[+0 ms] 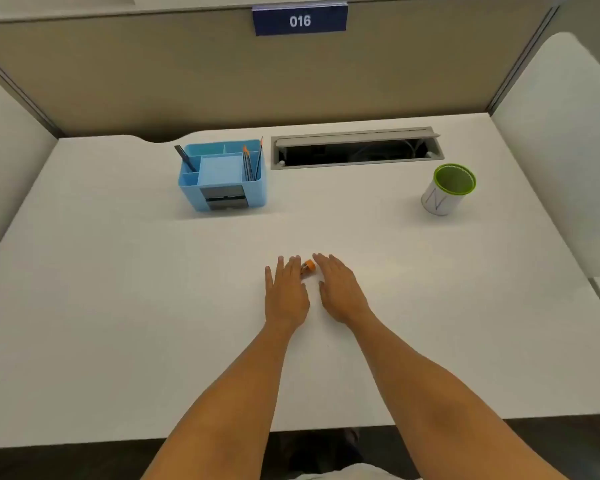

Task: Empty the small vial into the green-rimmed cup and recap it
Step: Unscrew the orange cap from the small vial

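A small vial [307, 267] with an orange cap lies on its side on the white desk [118, 289], between my two hands. My left hand [286, 294] rests flat, palm down, its fingertips beside the vial's body and partly hiding it. To the right of the cap, my right hand [340, 289] lies flat with its fingers apart. Neither hand grips the vial. Upright at the far right of the desk stands the green-rimmed cup [447, 189], white outside and green inside, well away from both hands.
A blue desk organiser [222, 176] with pens stands at the back centre-left. Behind the cup, a grey cable hatch [355, 148] lies open in the desk. Partition walls enclose the back and sides, with a sign reading 016 [300, 20].
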